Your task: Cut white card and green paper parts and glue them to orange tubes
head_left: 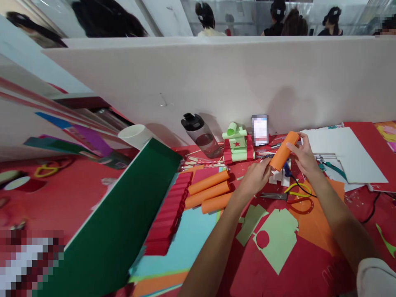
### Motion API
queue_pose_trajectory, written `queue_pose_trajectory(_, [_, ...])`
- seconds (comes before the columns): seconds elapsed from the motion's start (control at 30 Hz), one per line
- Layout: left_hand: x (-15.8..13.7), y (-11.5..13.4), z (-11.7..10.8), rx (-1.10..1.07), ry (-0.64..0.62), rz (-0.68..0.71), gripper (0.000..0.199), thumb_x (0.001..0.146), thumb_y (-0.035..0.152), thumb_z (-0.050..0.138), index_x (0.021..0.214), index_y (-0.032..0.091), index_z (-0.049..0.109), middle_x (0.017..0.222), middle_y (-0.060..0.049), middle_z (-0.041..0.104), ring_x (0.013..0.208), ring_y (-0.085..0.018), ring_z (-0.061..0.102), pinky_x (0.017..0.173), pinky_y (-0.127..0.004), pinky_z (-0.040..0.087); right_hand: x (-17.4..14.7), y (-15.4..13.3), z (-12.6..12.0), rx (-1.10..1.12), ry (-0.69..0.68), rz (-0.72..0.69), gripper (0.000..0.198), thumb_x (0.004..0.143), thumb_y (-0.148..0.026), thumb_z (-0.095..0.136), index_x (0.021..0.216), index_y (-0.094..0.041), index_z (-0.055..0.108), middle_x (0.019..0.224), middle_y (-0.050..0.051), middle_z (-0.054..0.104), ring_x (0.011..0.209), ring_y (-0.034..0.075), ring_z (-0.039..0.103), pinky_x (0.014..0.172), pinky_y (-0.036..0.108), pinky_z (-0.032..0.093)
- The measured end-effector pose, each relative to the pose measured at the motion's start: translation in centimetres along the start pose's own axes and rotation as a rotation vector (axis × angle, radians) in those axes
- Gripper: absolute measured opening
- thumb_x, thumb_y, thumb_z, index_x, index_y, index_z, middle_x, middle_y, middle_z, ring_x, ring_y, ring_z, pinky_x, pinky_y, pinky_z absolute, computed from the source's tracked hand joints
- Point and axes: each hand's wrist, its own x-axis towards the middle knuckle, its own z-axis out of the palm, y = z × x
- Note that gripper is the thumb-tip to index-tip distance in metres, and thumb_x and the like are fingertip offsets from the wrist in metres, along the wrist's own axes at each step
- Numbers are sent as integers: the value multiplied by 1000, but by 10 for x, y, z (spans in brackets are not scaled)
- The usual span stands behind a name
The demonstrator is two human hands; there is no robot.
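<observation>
An orange paper tube (282, 153) is held up at a slant over the right part of the table. My left hand (256, 178) grips its lower end, while my right hand (303, 156) has thumb and fingers closed around the upper end. Below them lie scissors (286, 196) with yellow and red handles. Several similar orange tubes (208, 194) rest left of my left forearm, beside a pleated red paper piece (169, 214). Behind my left hand stands a small green and red paper model (238, 144) with a star. Cut green paper (277, 237) lies between my forearms.
A dark green board (114, 222) stands upright at left. Along the white partition (201, 74) are a water bottle (201, 136), a paper cup (136, 135) and a lit phone (260, 130). White sheets (343, 152) and a cable (373, 208) lie right. People are beyond the partition.
</observation>
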Motion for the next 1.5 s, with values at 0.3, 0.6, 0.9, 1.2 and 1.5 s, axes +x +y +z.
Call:
queue_pose_trajectory(0.3, [-6,2,-17,-189,68,55,47,103,42,54,146,23,55,152,-14,60,138,-30,59,116,-47,44,-4,-4,-3,-178,-141,-204,62,71,-42,91,117,-37,49,106,-1,68,98,22,71,88,41,64])
queue_pose_trajectory(0.6, [-1,-3,-10,-350,-18,160,43,97,42,64,135,21,60,136,-13,69,122,-28,66,108,-41,50,-30,-5,13,-272,-277,-334,69,62,-32,97,120,-37,60,119,4,68,111,29,70,98,50,60])
queue_pose_trajectory(0.9, [-1,-4,-13,-233,52,181,43,97,42,67,133,21,59,137,-13,69,123,-29,66,107,-41,50,-30,-12,13,-317,-362,-285,64,74,-37,91,130,-36,59,126,5,71,117,29,69,104,48,57])
queue_pose_trajectory(1.2, [-3,-10,-16,280,244,214,39,96,32,68,132,20,60,128,-13,71,117,-30,67,99,-44,54,-9,4,-4,-268,-480,-215,59,69,-48,94,115,-26,65,114,7,70,108,27,69,98,44,58])
queue_pose_trajectory(1.5, [-6,-4,-21,511,286,235,40,95,26,67,134,20,62,124,-12,71,111,-29,68,97,-43,55,-8,1,-6,-282,-521,-241,57,71,-49,93,117,-28,66,127,9,71,120,28,67,102,43,56])
